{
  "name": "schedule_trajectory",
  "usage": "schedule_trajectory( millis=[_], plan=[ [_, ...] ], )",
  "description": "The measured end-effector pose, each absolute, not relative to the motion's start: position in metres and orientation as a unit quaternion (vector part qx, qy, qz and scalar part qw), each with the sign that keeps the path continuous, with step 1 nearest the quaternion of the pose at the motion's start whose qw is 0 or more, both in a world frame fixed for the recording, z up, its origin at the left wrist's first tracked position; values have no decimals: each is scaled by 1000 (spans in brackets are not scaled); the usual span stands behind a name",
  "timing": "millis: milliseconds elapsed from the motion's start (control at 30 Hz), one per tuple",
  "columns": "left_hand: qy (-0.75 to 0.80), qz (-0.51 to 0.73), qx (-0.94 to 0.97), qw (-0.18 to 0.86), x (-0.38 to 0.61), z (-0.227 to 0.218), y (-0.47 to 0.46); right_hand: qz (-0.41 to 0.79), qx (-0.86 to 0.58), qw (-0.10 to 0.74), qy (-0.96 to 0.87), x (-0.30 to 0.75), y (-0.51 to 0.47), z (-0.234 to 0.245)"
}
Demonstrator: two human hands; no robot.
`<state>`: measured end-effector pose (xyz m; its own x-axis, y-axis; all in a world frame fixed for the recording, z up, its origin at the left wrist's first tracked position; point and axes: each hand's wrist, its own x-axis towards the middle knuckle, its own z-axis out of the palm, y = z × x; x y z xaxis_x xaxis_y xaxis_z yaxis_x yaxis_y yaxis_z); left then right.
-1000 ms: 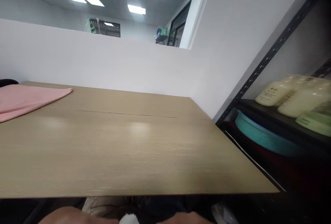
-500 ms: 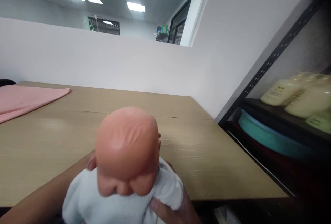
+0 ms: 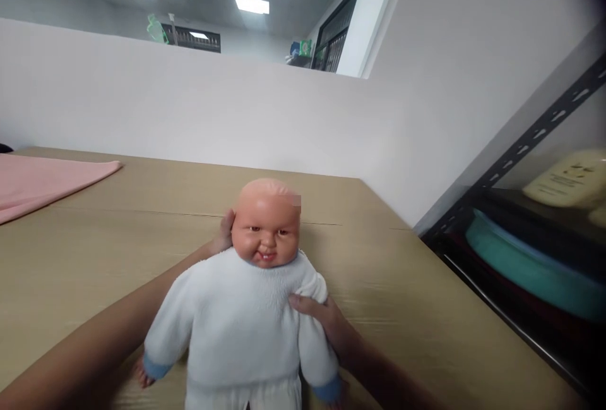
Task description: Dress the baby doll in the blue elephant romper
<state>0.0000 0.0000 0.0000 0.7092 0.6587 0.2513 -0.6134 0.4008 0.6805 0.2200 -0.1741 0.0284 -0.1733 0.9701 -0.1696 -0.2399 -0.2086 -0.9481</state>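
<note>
A baby doll (image 3: pixel 246 315) in a white fleecy top with blue cuffs leans back over the table, its face turned up toward me. My left hand (image 3: pixel 227 228) cups the back of its head from the left; most of those fingers are hidden behind the head. On the other side, my right hand (image 3: pixel 329 318) grips the doll by its shoulder and upper arm, thumb on the chest and the other fingers out of sight behind. The doll's arms hang out to both sides, and its legs run off the lower edge of the view.
A wooden table (image 3: pixel 142 246) lies beneath, with a pink cloth (image 3: pixel 52 182) at its far left. Behind it rises a low white wall (image 3: pixel 199 107). To the right, a dark metal rack (image 3: pixel 530 144) holds a pale yellow bottle (image 3: pixel 568 176) and a teal basin (image 3: pixel 530 271).
The doll has tipped backward and moved away from me, down toward the table. Its face, previously bent downward, now shows. Both hands stay on it, and my left hand has come into sight beside the head.
</note>
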Motion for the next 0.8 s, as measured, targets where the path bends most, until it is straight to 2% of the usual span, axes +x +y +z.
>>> schedule_trajectory(
  millis=[233,433,600,800],
  plan=[
    [91,436,358,820,6,7,57,654,-464,465,-375,220,-126,28],
    [178,465,376,781,-3,-12,109,650,-492,472,-334,221,-113,22],
    [187,490,376,763,2,-31,131,656,-499,474,-309,226,-111,14],
    [179,482,387,766,8,-32,153,658,-517,459,-300,242,-106,9]
  ],
)
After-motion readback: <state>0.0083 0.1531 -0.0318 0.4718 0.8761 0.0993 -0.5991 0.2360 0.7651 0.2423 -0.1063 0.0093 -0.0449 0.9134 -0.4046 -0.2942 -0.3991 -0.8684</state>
